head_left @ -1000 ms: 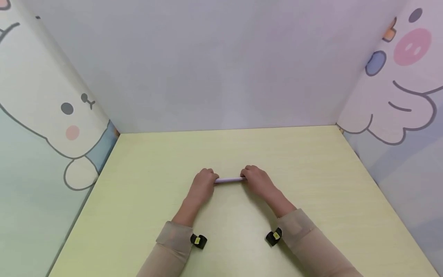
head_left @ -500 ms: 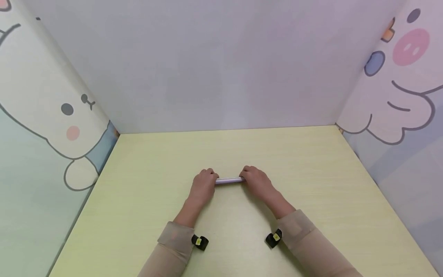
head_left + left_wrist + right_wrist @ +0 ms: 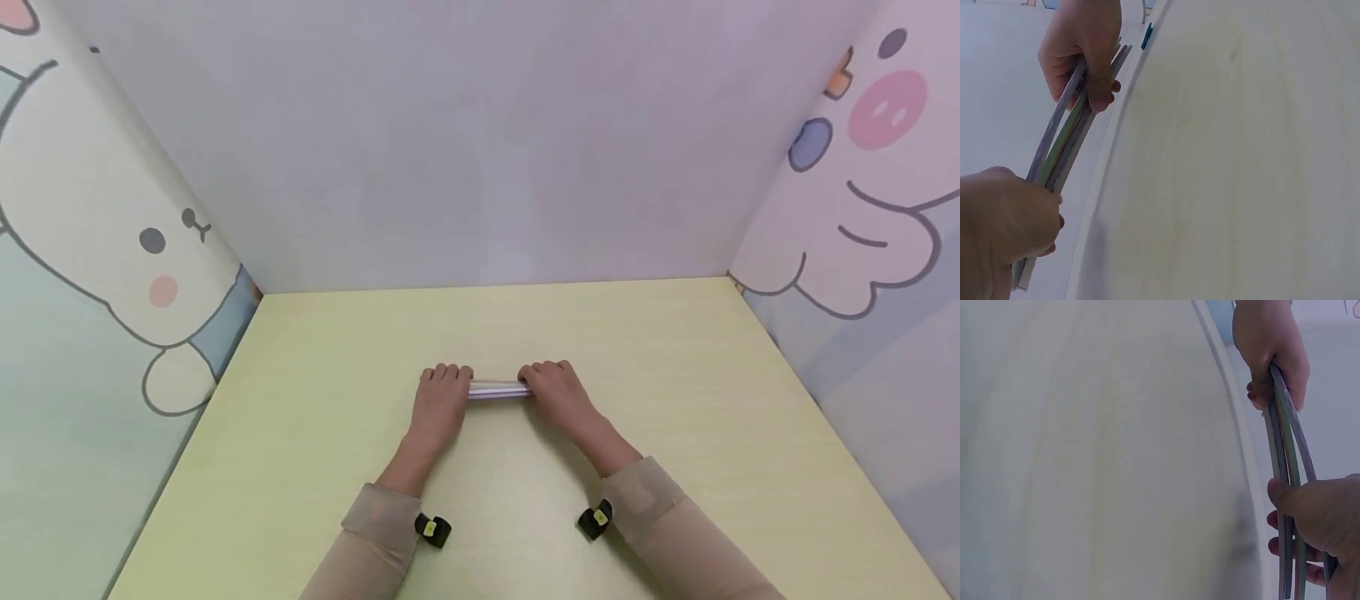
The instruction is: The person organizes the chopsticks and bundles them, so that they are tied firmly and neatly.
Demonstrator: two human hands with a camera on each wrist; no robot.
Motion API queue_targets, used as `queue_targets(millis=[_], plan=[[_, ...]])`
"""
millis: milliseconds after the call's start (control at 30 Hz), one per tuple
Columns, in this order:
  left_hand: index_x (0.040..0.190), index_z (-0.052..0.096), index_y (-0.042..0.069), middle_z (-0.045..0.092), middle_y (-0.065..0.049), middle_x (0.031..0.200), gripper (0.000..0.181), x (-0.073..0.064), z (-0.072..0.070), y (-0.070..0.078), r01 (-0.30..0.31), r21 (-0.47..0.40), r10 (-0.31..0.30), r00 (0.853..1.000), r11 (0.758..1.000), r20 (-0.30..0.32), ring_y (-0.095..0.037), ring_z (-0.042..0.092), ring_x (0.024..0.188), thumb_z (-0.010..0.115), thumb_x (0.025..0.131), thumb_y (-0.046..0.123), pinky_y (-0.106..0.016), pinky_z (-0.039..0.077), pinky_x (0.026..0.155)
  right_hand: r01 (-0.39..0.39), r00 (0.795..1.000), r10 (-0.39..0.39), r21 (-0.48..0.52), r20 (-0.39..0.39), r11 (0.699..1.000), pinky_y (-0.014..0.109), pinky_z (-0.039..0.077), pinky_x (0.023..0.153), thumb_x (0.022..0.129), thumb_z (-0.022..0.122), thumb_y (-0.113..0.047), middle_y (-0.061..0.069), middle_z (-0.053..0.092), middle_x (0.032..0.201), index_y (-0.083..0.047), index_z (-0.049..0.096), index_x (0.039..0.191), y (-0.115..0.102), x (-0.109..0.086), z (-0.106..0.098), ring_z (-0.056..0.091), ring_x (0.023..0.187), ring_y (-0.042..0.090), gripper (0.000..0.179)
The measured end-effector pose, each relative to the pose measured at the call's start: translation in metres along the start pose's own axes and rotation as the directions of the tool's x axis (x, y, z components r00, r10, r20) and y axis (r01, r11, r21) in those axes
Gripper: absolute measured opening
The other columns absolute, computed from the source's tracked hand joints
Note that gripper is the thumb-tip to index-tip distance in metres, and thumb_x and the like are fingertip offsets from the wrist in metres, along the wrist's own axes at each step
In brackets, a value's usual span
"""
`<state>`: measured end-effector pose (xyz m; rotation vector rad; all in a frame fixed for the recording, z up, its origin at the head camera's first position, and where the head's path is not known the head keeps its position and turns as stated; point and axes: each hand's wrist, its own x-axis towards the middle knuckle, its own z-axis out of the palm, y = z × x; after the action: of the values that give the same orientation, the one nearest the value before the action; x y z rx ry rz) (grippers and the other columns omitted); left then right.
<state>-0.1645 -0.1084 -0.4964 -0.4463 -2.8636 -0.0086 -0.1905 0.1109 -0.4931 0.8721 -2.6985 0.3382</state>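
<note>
the bundle of slim strips point(image 3: 498, 389) lies crosswise between the two hands, over the middle of the pale table point(image 3: 337, 458), running from left to right. the left hand point(image 3: 442, 404) has its fingers curled round one end and the right hand point(image 3: 557, 393) grips the other, so the head view shows just the stretch between them. in the left wrist view a green strip point(image 3: 1062, 139) sits among greyish ones; an outer strip stands a little apart from the rest midway, and short ends poke out past both hands. whether the strips are joined or loose i cannot tell, nor whether the bundle touches the table. the step in hand looks to be a two-handed hold, all layers handled as one. the next move, as i judge it, calls for both hands to work together with even pressure, since a slack grip on either side could let that outer strip splay.
</note>
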Motion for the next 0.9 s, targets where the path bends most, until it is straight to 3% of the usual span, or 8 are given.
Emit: queue_targets(millis=[133,233,433,600,667,767,833,900], plan=[[0.116,0.065,0.012,0.060,-0.004,0.097,0.023,0.001,-0.001,0.000,-0.039,0.014,0.040,0.996,0.999,-0.076,-0.024,0.051,0.091,0.069,0.093,0.009,-0.039,0.040,0.084,-0.041,0.998,0.036,-0.090,-0.053,0.995,0.047,0.044,0.079,0.077,0.085,-0.009,0.003,0.067,0.080,-0.013,0.068,0.092,-0.004,0.001,-0.006,0.063,0.071,0.025,0.023],[0.108,0.067,0.013,0.060,-0.003,0.090,0.023,0.004,-0.004,-0.003,-0.062,0.033,0.068,0.974,0.998,-0.214,-0.023,0.052,0.083,0.076,0.087,0.010,-0.037,0.040,0.075,-0.105,0.990,0.093,-0.117,-0.106,0.987,0.049,0.043,0.081,0.073,0.089,-0.016,0.003,0.067,0.076,-0.015,0.072,0.087,-0.006,0.003,-0.014,0.063,0.069,0.026,0.022],[0.091,0.072,0.014,0.067,-0.003,0.076,0.023,0.007,-0.016,-0.015,-0.044,0.024,0.050,0.861,0.999,-0.506,-0.021,0.060,0.065,0.088,0.074,0.008,-0.033,0.037,0.057,-0.206,0.937,0.185,-0.040,-0.295,0.978,0.045,0.044,0.065,0.069,0.092,-0.014,0.001,0.066,0.067,-0.012,0.073,0.080,-0.003,0.002,-0.028,0.059,0.056,0.023,0.022],[0.087,0.073,0.012,0.066,-0.003,0.074,0.015,0.008,-0.022,-0.022,-0.066,0.039,0.076,0.795,0.997,-0.602,-0.020,0.062,0.061,0.086,0.079,0.013,-0.031,0.039,0.051,-0.095,0.904,0.171,0.205,-0.392,0.974,0.034,0.045,0.054,0.058,0.098,-0.032,0.002,0.065,0.073,-0.008,0.070,0.089,0.005,0.002,-0.031,0.055,0.058,0.016,0.048],[0.084,0.073,0.010,0.065,-0.004,0.074,0.013,0.010,-0.024,-0.023,-0.064,0.035,0.072,0.770,0.997,-0.634,-0.020,0.061,0.059,0.084,0.082,0.018,-0.031,0.042,0.051,-0.023,0.878,0.172,0.320,-0.447,0.947,0.030,0.046,0.053,0.063,0.096,-0.030,0.003,0.065,0.074,-0.006,0.070,0.089,0.006,0.002,-0.031,0.055,0.058,0.013,0.044],[0.076,0.071,0.007,0.062,-0.005,0.070,0.026,0.014,-0.026,-0.025,-0.050,0.018,0.049,0.737,0.999,-0.674,-0.021,0.059,0.055,0.084,0.083,0.028,-0.033,0.044,0.050,0.071,0.806,0.189,0.408,-0.562,0.910,0.025,0.046,0.050,0.078,0.085,-0.017,0.005,0.067,0.072,-0.003,0.071,0.082,0.005,0.005,-0.031,0.056,0.055,0.012,0.021],[0.071,0.069,0.006,0.062,-0.005,0.067,0.032,0.016,-0.027,-0.026,-0.040,0.005,0.032,0.732,0.999,-0.681,-0.021,0.058,0.053,0.084,0.083,0.032,-0.033,0.044,0.049,0.100,0.758,0.228,0.454,-0.611,0.885,0.022,0.045,0.048,0.085,0.077,-0.010,0.005,0.068,0.068,-0.002,0.071,0.077,0.003,0.008,-0.031,0.056,0.052,0.011,0.012],[0.068,0.068,0.006,0.061,-0.005,0.063,0.035,0.018,-0.029,-0.028,-0.037,0.010,0.034,0.734,0.999,-0.679,-0.020,0.056,0.051,0.084,0.083,0.034,-0.033,0.042,0.049,0.096,0.731,0.283,0.504,-0.621,0.858,0.019,0.043,0.047,0.086,0.074,-0.007,0.004,0.067,0.065,-0.002,0.072,0.079,0.001,0.010,-0.032,0.055,0.049,0.010,0.010]])
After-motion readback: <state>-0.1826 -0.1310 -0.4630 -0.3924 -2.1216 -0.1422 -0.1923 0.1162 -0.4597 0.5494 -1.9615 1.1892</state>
